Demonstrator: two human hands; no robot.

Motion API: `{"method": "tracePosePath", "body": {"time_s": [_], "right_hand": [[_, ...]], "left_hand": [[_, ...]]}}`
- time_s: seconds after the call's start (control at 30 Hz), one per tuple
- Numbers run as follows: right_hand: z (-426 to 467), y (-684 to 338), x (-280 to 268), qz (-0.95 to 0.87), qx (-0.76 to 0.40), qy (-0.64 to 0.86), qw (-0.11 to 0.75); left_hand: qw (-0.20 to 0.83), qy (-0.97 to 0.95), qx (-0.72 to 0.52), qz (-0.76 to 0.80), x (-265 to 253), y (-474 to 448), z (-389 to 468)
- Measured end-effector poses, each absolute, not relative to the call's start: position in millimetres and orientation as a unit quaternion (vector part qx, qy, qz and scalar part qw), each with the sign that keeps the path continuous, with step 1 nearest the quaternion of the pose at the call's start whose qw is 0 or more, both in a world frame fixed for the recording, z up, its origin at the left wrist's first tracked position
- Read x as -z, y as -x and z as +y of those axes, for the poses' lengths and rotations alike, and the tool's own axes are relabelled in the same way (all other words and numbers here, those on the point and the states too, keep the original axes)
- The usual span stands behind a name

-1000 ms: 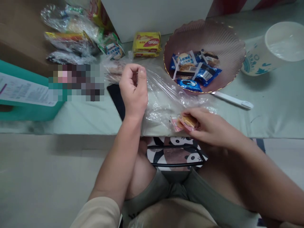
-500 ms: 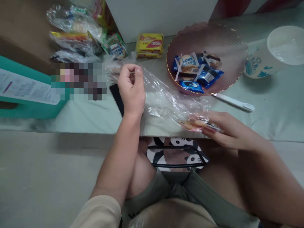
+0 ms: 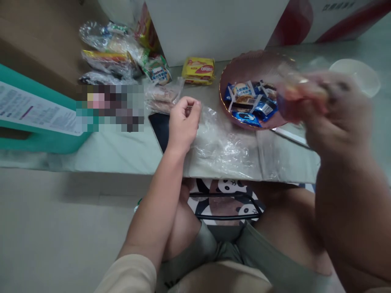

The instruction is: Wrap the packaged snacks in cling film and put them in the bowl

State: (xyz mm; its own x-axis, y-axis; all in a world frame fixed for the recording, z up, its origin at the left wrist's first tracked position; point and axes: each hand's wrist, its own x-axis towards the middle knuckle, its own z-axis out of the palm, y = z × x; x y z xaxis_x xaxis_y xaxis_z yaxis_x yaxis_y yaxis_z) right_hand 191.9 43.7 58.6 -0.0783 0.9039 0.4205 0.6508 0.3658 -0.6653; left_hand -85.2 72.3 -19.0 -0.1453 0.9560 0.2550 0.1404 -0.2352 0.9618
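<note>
My left hand is closed in a pinch on the edge of a clear plastic bag, which lies crumpled and flattened on the table's front part. Raised over the right side of a pink ribbed bowl with a gold rim, my right hand is smeared by motion. Its fingers grip a reddish-orange wrapped snack, too blurred for its print to be read. Inside the bowl sit several blue and clear snack packets. A wrapped brown snack lies just beyond my left hand.
A dark phone lies beside my left wrist. Yellow wafer packs stand behind, with bagged snacks further left. A white cup and a white-handled tool are partly hidden by my right hand. A teal box stands left.
My right hand has moved up and right from the table's front edge to over the bowl, carrying the wrapped snack. The plastic bag has dropped flat; my left hand still pinches it.
</note>
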Motion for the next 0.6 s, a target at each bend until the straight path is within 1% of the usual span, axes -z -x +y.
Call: {"method": "tracePosePath", "body": {"time_s": [0.03, 0.07, 0.1, 0.13, 0.17, 0.2, 0.23, 0.27, 0.33, 0.37, 0.43, 0.5, 0.53, 0.6], "right_hand": [[48.9, -190.3, -62.4, -0.741, -0.113, 0.554, 0.362], [50.7, -189.0, -64.8, -0.754, -0.077, 0.561, 0.332], [49.3, -187.9, -65.5, -0.759, -0.06, 0.562, 0.325], [44.8, -187.1, -64.0, -0.759, -0.067, 0.554, 0.335], [38.2, -186.3, -60.4, -0.763, -0.085, 0.534, 0.354], [30.2, -185.5, -55.1, -0.777, -0.113, 0.507, 0.356], [21.9, -184.6, -48.5, -0.803, -0.135, 0.475, 0.333], [13.9, -183.6, -41.4, -0.831, -0.147, 0.449, 0.293], [0.8, -180.6, -28.4, -0.866, -0.131, 0.437, 0.204], [-4.0, -178.8, -23.5, -0.865, -0.108, 0.455, 0.181], [-10.4, -175.0, -17.3, -0.838, -0.049, 0.508, 0.194], [-13.6, -171.8, -14.6, -0.804, -0.026, 0.541, 0.245], [-14.5, -170.6, -13.6, -0.793, -0.041, 0.543, 0.274], [-15.8, -168.6, -11.8, -0.752, -0.113, 0.54, 0.36]], "left_hand": [[0.371, -0.548, -0.559, 0.5, 17.8, 83.2, 71.2], [0.38, -0.55, -0.553, 0.497, 16.3, 81.2, 70.0], [0.389, -0.553, -0.549, 0.492, 14.4, 79.4, 68.7], [0.396, -0.556, -0.546, 0.486, 12.1, 78.0, 67.3], [0.402, -0.561, -0.541, 0.48, 9.2, 76.9, 65.8], [0.409, -0.567, -0.536, 0.473, 6.0, 76.2, 64.1], [0.417, -0.571, -0.53, 0.468, 2.5, 76.0, 62.2], [0.426, -0.574, -0.524, 0.463, -1.1, 76.4, 60.2], [0.441, -0.58, -0.509, 0.458, -7.8, 78.4, 56.2], [0.444, -0.584, -0.503, 0.458, -10.5, 80.1, 54.3], [0.435, -0.593, -0.496, 0.462, -14.0, 84.0, 51.6], [0.421, -0.598, -0.497, 0.466, -14.8, 88.0, 50.7], [0.419, -0.597, -0.5, 0.467, -14.5, 89.7, 50.9], [0.424, -0.586, -0.507, 0.468, -12.8, 91.7, 52.1]]}}
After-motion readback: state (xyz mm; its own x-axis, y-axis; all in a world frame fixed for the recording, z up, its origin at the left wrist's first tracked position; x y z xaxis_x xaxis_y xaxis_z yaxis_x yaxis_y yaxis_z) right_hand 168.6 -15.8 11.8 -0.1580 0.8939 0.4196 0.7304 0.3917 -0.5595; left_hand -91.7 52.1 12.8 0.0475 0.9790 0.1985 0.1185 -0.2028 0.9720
